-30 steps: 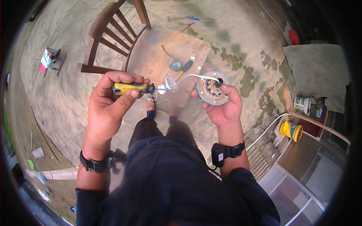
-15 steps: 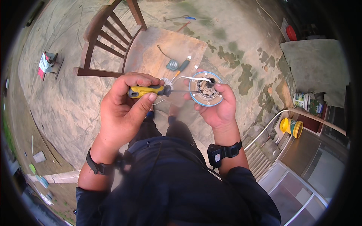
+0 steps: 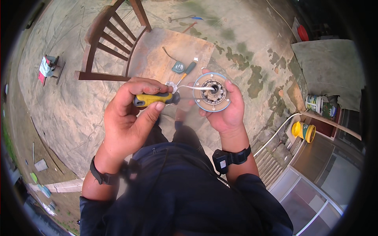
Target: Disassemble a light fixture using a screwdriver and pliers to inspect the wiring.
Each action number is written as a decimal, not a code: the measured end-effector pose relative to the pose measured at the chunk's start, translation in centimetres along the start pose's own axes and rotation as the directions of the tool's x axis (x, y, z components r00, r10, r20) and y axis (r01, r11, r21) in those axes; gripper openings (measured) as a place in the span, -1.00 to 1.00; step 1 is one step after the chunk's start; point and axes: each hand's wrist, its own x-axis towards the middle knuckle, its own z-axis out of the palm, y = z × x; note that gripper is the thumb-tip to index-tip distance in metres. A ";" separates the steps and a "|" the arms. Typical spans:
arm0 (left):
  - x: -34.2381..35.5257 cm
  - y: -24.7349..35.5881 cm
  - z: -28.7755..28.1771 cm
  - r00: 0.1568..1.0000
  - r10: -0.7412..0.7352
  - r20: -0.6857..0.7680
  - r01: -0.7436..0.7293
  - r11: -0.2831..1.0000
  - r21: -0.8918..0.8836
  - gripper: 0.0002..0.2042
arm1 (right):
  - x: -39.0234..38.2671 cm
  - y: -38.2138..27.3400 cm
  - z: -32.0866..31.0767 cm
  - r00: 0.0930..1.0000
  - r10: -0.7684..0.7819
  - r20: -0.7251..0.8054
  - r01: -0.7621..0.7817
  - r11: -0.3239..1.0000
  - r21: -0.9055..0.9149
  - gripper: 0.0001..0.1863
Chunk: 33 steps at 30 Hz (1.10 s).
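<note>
In my left hand is a screwdriver with a yellow and grey handle, gripped between thumb and fingers. Its thin shaft points right, toward a round fitting with a blue rim and small screws around its face. My right hand grips this fitting by its edge, fingers behind and thumb at the right side. A white cable runs into the dark hole at the fitting's centre. The screwdriver tip reaches the fitting's inner ring, but whether it touches is too small to tell.
Beyond my hands stands a wooden chair. On its seat lie a tape measure and another screwdriver with a dark green handle. A yellow bucket is at the right, near a white pipe. A small stool stands far left.
The round fitting has turned to show its face more squarely and shifted slightly left. The black part at its centre now appears as a dark opening. My left hand has barely moved.
</note>
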 end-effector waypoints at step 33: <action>0.8 0.4 -0.4 0.998 0.043 -0.040 -0.046 0.996 -0.080 -0.74 | 0.7 -0.3 -0.3 0.992 -0.010 0.126 -0.010 0.988 0.153 -0.04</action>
